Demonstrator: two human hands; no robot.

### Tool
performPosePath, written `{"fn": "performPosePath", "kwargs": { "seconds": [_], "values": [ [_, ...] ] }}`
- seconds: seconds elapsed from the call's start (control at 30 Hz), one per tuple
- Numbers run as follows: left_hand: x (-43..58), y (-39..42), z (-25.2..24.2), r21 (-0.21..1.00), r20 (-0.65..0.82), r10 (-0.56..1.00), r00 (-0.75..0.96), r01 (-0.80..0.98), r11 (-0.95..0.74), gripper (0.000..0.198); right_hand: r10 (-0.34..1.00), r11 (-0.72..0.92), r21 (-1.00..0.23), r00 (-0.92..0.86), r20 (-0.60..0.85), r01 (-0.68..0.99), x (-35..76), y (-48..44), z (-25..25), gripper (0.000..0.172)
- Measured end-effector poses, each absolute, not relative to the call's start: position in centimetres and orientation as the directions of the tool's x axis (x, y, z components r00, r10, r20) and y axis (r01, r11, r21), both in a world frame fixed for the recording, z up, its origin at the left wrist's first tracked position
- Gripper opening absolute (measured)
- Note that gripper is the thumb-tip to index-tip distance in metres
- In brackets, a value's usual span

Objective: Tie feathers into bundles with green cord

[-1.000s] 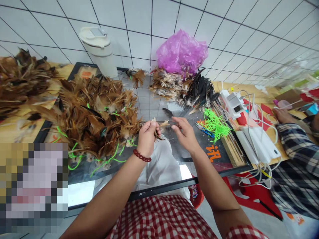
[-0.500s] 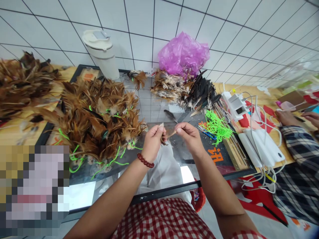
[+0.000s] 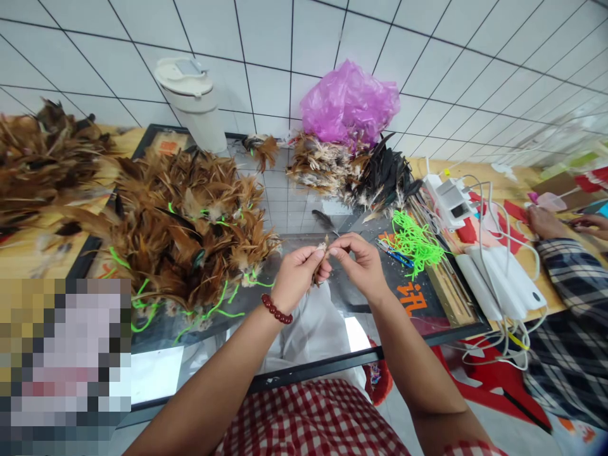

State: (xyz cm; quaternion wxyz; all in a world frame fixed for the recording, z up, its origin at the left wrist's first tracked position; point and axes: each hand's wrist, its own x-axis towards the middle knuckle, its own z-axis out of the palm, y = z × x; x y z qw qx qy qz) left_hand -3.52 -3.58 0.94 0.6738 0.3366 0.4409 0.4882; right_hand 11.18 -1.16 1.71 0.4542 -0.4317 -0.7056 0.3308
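Observation:
In the middle, my left hand, with a dark red bead bracelet above it, is closed around a small bunch of brown feathers. Pale quill ends stick up past the thumb. My right hand meets it from the right, thumb and forefinger pinched at the bunch; a feather seems to be between them, largely hidden. Left of my hands lies a big pile of brown feather bundles, several tied with green cord. A tangle of loose bright green cord lies to the right, beside blue-handled scissors.
Against the wall are a white tumbler, a purple plastic bag, loose brown feathers and black feathers. White chargers with cables stand right. A co-worker's plaid sleeve is at far right. More feathers lie far left.
My right hand has moved left, bringing the feather between its fingertips against the bunch in my left hand. My left hand has tilted slightly and still holds the bunch.

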Motion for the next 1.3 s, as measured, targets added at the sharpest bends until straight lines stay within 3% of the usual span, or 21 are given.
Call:
{"fn": "performPosePath", "kwargs": {
  "seconds": [0.17, 0.33, 0.57, 0.8, 0.97, 1.2, 1.3],
  "values": [
    [-3.4, -3.5, 0.7, 0.924, -0.225, 0.964, 0.145, -0.282, 0.258, 0.028, 0.9, 0.434, -0.826, -0.218, 0.378, 0.359, 11.0, -1.3, 1.8, 0.01],
    [-3.6, -3.1, 0.9, 0.894, -0.221, 0.974, -0.055, -0.41, 0.18, 0.026, 0.911, 0.39, -0.767, -0.091, 0.402, 0.51, 11.8, -0.7, 1.0, 0.007],
    [-4.2, -2.7, 1.4, 0.819, -0.311, 0.938, -0.151, -0.543, 0.184, 0.031, 0.954, 0.297, -0.651, -0.201, 0.22, 0.699, 12.0, -0.6, 0.4, 0.02],
    [-4.3, -2.7, 1.4, 0.808, -0.323, 0.93, -0.174, -0.563, 0.176, 0.03, 0.828, 0.449, -0.68, -0.556, 0.073, 0.579, 12.6, -1.1, 2.2, 0.033],
    [-4.0, -2.8, 1.2, 0.824, -0.293, 0.941, -0.167, -0.543, 0.16, 0.028, 0.794, 0.421, -0.62, -0.6, -0.102, 0.662, 12.9, -1.4, 1.9, 0.012],
    [-3.5, -3.2, 0.9, 0.922, -0.152, 0.984, -0.097, -0.373, 0.106, 0.025, 0.82, 0.453, -0.594, -0.573, -0.016, 0.665, 12.8, -1.5, 1.8, 0.003],
    [-3.6, -3.2, 0.4, 0.949, -0.114, 0.989, -0.097, -0.305, 0.08, 0.024, 0.824, 0.44, -0.599, -0.566, -0.028, 0.669, 12.8, -1.4, 1.8, 0.006]
  ]
}}
